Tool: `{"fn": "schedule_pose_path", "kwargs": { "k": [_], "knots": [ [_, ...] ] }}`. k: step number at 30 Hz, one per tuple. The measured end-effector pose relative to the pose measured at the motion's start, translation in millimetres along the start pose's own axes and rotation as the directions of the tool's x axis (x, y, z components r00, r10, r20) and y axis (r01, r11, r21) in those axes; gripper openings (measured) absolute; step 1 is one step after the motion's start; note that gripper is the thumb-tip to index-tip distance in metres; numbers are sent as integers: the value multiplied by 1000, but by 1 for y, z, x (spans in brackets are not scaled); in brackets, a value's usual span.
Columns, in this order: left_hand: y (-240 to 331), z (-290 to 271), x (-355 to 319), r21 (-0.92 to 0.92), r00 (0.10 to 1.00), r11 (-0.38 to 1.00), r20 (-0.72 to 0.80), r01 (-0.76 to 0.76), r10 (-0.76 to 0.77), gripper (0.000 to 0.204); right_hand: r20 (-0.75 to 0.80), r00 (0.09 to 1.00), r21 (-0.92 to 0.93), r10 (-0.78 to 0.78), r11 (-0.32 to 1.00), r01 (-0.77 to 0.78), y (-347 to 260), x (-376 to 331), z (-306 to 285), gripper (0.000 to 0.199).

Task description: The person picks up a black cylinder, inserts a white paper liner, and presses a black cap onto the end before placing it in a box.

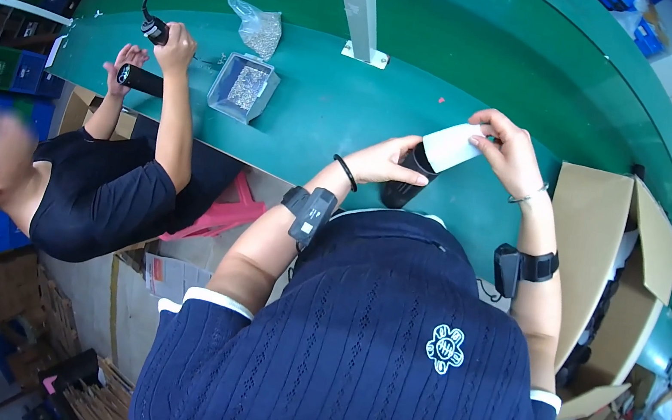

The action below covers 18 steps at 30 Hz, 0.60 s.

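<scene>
A black cylinder (402, 190) stands tilted at the near edge of the green table, in front of my body. My left hand (384, 162) is closed round its upper part, thumb on the near side. At the cylinder's upper end is a white sheet (450, 147), slightly curved, that looks like paper or thin plastic. My right hand (509, 156) pinches the sheet's far right corner between thumb and fingers. Whether the sheet's lower end goes inside the cylinder or lies against it, I cannot tell.
To the left, a co-worker holds a corded power screwdriver (155, 30) above another black cylinder (140, 80). Between us are a clear bin (261, 103) of small metal parts and a plastic bag (268, 33) of similar pieces. A white post (356, 4) rises behind. An open cardboard box (579, 238) stands right.
</scene>
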<state>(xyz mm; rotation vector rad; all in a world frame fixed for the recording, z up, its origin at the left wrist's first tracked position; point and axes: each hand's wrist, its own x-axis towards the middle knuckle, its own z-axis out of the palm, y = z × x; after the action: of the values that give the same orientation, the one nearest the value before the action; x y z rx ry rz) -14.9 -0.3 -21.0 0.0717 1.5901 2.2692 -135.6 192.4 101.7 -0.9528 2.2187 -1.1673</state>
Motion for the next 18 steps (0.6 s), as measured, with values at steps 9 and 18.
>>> {"fn": "schedule_pose_path", "kwargs": {
  "k": [9,18],
  "knots": [
    [-5,1,10,24,1000,1000,-1,3,-3,87,222,915,-342,-337,852,396,-20,4,1,15],
    [-11,9,10,197,977,960,-33,-200,210,84,446,874,-409,-195,824,393,-8,8,26,24]
  ]
}}
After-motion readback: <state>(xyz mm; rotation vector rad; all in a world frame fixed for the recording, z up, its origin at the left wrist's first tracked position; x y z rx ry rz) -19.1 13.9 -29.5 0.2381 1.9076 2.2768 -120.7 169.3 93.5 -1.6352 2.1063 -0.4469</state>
